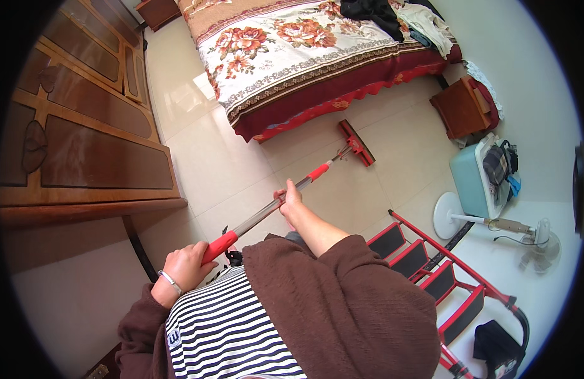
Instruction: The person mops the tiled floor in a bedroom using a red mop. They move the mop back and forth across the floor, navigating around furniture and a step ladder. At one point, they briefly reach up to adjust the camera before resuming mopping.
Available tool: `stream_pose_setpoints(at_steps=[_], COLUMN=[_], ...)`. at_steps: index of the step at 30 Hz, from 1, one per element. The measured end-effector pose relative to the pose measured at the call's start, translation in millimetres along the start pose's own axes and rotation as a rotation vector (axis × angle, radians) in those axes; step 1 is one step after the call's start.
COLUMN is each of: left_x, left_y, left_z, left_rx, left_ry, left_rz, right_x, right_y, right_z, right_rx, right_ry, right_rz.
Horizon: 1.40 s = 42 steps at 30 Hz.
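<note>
A mop (258, 218) with a grey pole and red grips runs slantwise from my waist out over the floor. My left hand (185, 268), with a bracelet at its wrist, is closed round the red grip at the near end. Further along, my right hand (291, 201) wraps round the metal pole. The mop's red and dark head (356, 143) lies on the pale tiles close to the foot of the bed. Its underside is hidden.
A bed (267, 76) with a flowered cover stands ahead, clothes (374, 16) on it. Wooden wardrobes (96, 126) line the left. At right are a nightstand (455, 108), a blue bin of clothes (470, 177), a white fan (448, 215) and a red stepladder (424, 259).
</note>
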State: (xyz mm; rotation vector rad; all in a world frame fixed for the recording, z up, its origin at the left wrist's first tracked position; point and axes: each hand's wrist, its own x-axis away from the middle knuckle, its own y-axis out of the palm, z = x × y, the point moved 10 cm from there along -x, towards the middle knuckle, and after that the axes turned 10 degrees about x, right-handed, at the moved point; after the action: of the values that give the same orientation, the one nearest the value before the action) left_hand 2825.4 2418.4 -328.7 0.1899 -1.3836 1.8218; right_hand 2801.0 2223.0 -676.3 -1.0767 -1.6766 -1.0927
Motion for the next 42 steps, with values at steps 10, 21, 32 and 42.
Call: stream_pose_setpoints(at_steps=[10, 21, 32, 42], left_x=[152.4, 187.2, -80.1, -90.0], left_y=[-57.4, -92.3, 19.4, 37.2], left_z=[-138.8, -190.9, -24.4, -5.0], left_rx=[0.041, 0.265, 0.272, 0.257], left_ry=[-0.053, -0.195, 0.143, 0.254], left_rz=[0.414, 0.405, 0.102, 0.025], right_x=[88.6, 138.3, 1.1, 45.9], right_y=[60.2, 119.4, 54.0, 46.9], right_z=[215.1, 289.1, -1.8, 15.2], right_rx=[0.474, 0.307, 0.293, 0.431], right_ry=[0.091, 0.329, -0.233, -0.166], right_rz=[-0.01, -0.351, 0.036, -0.096])
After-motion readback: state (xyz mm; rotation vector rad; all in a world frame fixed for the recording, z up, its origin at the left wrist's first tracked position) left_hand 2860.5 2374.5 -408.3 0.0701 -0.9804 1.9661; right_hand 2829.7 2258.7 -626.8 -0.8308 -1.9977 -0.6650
